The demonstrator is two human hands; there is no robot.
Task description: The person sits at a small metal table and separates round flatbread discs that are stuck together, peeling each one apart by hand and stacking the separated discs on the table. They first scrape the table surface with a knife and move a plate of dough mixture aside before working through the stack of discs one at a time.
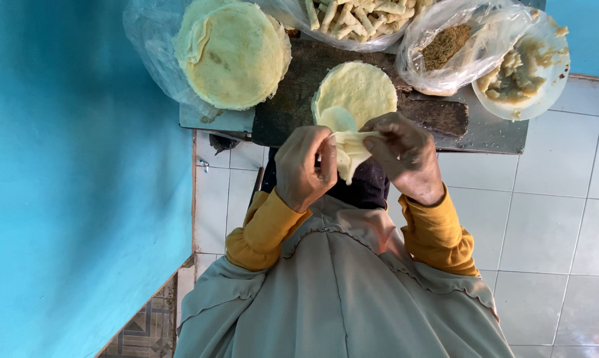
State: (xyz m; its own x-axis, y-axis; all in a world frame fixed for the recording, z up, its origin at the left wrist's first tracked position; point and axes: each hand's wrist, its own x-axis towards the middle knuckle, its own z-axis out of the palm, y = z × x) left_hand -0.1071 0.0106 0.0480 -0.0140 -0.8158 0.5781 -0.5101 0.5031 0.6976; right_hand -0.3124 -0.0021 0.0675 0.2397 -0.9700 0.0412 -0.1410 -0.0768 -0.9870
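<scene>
Holding a thin pale wrapper (349, 151) between both hands, you have it lifted just above your lap, close to the near edge of the dark wooden board (293, 99). Your left hand (304, 167) pinches the sheet's left side with the fingers curled in and the knuckles toward the camera; your right hand (404, 154) pinches the upper right edge, wrist bent so the fingers point back toward the left hand. The two hands sit close together, the sheet folded and drooping between them, so it looks partly peeled or folded rather than laid flat.

Just past your hands, a small stack of round wrappers (356, 89) rests on the board, its near edge lifted where the held sheet comes away. Farther left, a larger stack of round sheets (236, 53) lies on clear plastic, seemingly untouched. At the far edge, a bag of finished rolls (352, 16) already holds many pieces, while a bag of brown crumbly filling (445, 45) and a white plate of pale paste (521, 76) still hold plenty, so much work appears to be left.
</scene>
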